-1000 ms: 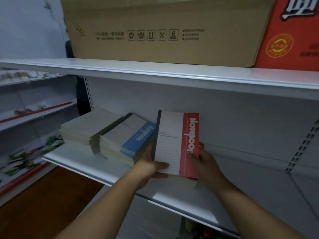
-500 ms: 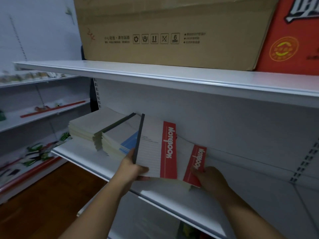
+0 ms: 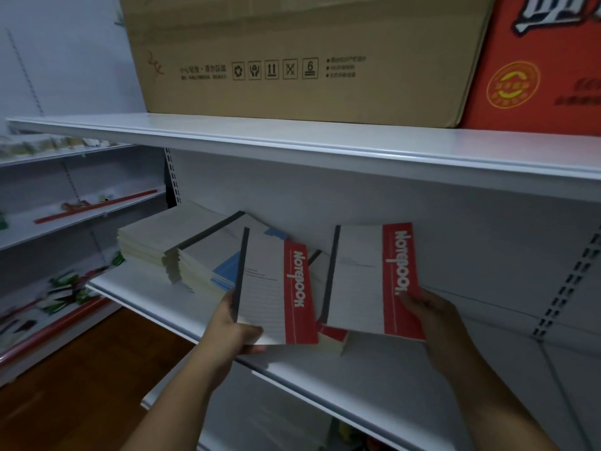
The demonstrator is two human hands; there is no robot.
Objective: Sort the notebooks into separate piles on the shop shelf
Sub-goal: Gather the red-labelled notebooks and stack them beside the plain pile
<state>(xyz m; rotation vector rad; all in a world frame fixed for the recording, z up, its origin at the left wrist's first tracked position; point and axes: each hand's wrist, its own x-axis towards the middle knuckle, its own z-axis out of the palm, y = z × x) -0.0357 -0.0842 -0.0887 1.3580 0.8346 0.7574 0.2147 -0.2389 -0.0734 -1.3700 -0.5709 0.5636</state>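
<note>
1. Your left hand (image 3: pixel 232 323) pinches a red notebook (image 3: pixel 276 294) at its near-left corner, thumb on the cover and fingers underneath, holding it tilted above the shelf (image 3: pixel 374 382).
2. Your right hand (image 3: pixel 432 315) grips a second red notebook (image 3: pixel 367 281) at its near-right corner, fingers curled under; it too is raised and tilted.
3. Between and under them lies a red pile (image 3: pixel 331 335), only its near edge showing. Left of that sits a blue pile (image 3: pixel 211 265), and further left a plain pile (image 3: pixel 153 236).
4. Risk: both grips are at a single corner. Thin covers may sag or slide out, probably off the near edge of the shelf.
5. Risk: the left notebook hangs partly over the blue pile. Put down there, it would mix red with blue.
6. Risk: the red pile looks ragged at its near corner. Two more dropped on askew could push it toward the edge.
7. Risk: the upper shelf (image 3: pixel 292 141) carrying the carton (image 3: pixel 292 56) is close overhead; lift high and you may knock a far edge on it.
</note>
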